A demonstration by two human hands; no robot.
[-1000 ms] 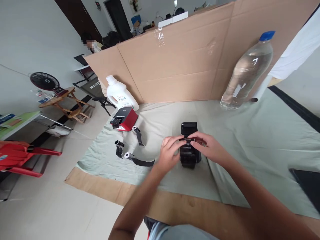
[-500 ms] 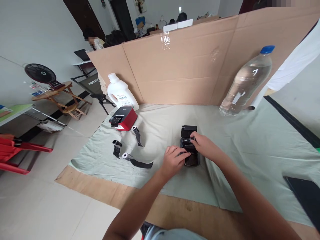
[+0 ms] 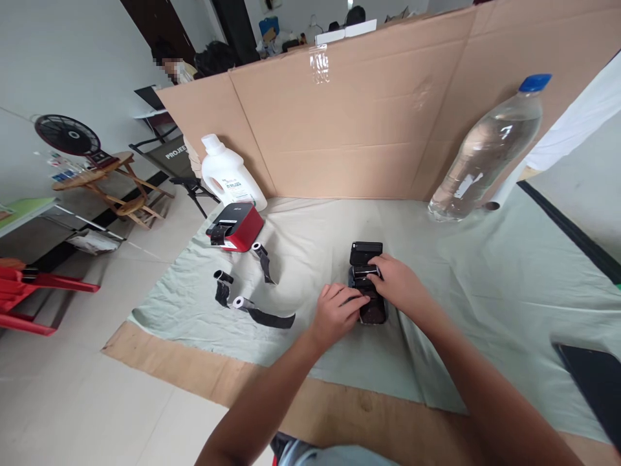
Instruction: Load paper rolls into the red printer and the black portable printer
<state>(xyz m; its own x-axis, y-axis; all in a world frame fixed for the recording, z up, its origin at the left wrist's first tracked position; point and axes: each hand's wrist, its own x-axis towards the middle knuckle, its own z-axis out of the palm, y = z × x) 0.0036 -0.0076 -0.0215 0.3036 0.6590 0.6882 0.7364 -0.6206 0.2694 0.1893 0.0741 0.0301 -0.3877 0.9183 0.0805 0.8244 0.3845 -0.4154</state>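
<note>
Half hidden beneath both hands: black printer (image 3: 366, 252), mid green cloth (image 3: 301, 246), long axis 12 to 6, lid end toward 12. Right hand (image 3: 398, 288) fingertips pinched on small roll (image 3: 361, 272); left hand (image 3: 334, 315) fingers laid along 9 o'clock flank, grip unclear.

Single view, head cam. It sits above the near edge of the counter (image 3: 339, 401) and looks forward and down across it to the cardboard wall (image 3: 363, 129) along the far edge. Close range: both forearms enter from the bottom, and the left hand (image 3: 338, 312) and right hand (image 3: 396, 283) sit near frame centre on the printer (image 3: 367, 252). Wide lens, frame slightly rolled, near edge slopes down to the right. Covers the near-left corner through to the bottle (image 3: 485, 155) at far right; the counter's right edge is cut off. Left third shows floor and room past the counter's left edge.
</note>
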